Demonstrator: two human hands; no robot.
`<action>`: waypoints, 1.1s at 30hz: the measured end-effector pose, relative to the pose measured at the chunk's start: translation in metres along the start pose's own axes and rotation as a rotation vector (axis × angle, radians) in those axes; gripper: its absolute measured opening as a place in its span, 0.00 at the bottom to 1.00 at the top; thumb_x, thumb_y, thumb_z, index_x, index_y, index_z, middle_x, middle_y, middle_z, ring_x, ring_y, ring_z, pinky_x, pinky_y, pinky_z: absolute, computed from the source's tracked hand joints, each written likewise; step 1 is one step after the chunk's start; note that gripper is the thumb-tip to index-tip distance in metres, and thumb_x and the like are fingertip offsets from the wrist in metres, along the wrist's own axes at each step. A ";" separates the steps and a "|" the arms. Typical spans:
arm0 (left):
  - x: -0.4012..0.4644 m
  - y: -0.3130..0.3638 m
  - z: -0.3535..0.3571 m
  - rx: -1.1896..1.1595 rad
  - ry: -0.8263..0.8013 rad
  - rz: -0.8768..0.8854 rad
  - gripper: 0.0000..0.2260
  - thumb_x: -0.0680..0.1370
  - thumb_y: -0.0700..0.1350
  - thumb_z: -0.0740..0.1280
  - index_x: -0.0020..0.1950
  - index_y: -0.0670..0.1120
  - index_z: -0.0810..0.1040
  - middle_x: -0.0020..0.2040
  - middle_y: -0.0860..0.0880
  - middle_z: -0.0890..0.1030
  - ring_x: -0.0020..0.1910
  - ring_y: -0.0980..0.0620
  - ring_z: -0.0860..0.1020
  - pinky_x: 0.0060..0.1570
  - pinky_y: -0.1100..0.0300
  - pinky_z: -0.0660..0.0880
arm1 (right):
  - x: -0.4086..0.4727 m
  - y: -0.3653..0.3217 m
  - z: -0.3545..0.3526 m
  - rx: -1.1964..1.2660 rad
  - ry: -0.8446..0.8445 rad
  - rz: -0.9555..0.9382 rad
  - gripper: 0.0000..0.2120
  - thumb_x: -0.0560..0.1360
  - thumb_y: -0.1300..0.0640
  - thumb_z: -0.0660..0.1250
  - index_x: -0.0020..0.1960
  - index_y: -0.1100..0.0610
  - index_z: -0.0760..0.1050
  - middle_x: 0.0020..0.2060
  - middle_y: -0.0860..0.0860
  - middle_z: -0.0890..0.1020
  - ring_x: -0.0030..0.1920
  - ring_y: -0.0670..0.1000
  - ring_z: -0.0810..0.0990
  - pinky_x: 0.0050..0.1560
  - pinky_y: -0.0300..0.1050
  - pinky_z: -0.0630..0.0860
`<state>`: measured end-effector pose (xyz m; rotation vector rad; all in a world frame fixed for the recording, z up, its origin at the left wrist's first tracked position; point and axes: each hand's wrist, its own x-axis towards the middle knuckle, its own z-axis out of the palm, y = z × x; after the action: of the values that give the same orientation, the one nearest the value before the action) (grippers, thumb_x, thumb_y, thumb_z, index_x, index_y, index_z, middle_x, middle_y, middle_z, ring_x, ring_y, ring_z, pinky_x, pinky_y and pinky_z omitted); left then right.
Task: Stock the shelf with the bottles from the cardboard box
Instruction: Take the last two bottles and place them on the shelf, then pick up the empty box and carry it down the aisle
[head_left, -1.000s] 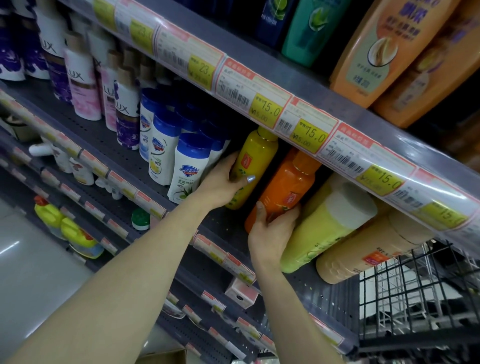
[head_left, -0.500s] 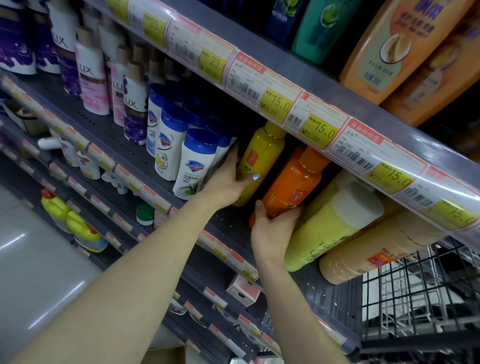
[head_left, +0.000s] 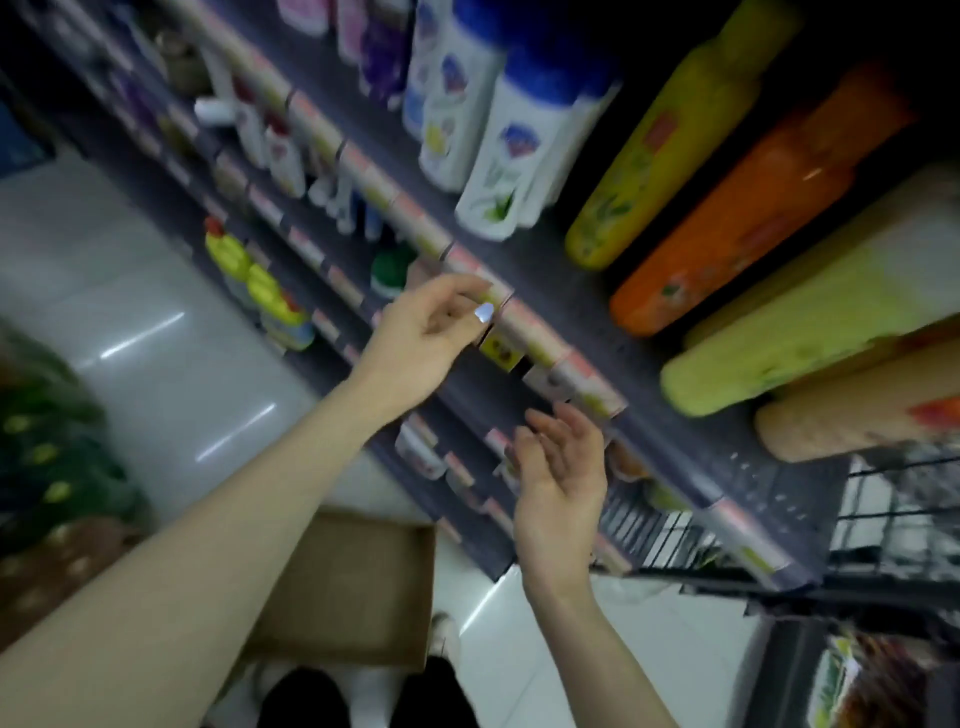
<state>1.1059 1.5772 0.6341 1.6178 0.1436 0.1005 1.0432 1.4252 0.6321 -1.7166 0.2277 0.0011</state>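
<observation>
Bottles, a yellow bottle (head_left: 670, 140) and an orange bottle (head_left: 753, 208) among them, stand side by side on the shelf (head_left: 561, 312), labels facing out so shoppers can read them. Below, the cardboard box (head_left: 358, 587) lies on the floor at the person's feet, its visible part showing no bottles. Both hands hang free in front of the shelf edge: the left hand (head_left: 426, 338) loosely curled, the right hand (head_left: 561, 467) spread open, neither holding anything.
</observation>
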 end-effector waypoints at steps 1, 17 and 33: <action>-0.017 -0.019 -0.009 0.000 0.010 -0.036 0.08 0.73 0.49 0.67 0.51 0.56 0.78 0.45 0.46 0.80 0.45 0.47 0.80 0.50 0.52 0.76 | -0.007 0.018 0.001 -0.020 -0.040 0.050 0.13 0.76 0.65 0.65 0.57 0.53 0.72 0.47 0.51 0.81 0.48 0.46 0.81 0.52 0.41 0.78; -0.227 -0.473 -0.070 0.455 0.221 -1.101 0.23 0.76 0.49 0.70 0.68 0.44 0.71 0.55 0.49 0.76 0.51 0.48 0.75 0.50 0.54 0.72 | -0.004 0.486 0.024 -0.779 -0.411 0.790 0.23 0.70 0.50 0.72 0.60 0.58 0.71 0.55 0.57 0.81 0.59 0.58 0.78 0.61 0.48 0.72; -0.223 -0.647 -0.089 0.769 0.264 -1.213 0.16 0.79 0.43 0.65 0.66 0.39 0.75 0.62 0.36 0.78 0.53 0.38 0.77 0.53 0.46 0.74 | 0.037 0.664 0.012 -0.961 -0.476 0.837 0.15 0.76 0.57 0.65 0.61 0.62 0.74 0.59 0.58 0.80 0.58 0.60 0.78 0.57 0.50 0.75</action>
<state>0.8523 1.6614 -0.0022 1.9852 1.4694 -0.7593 0.9798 1.3381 -0.0242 -2.3490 0.6388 1.2975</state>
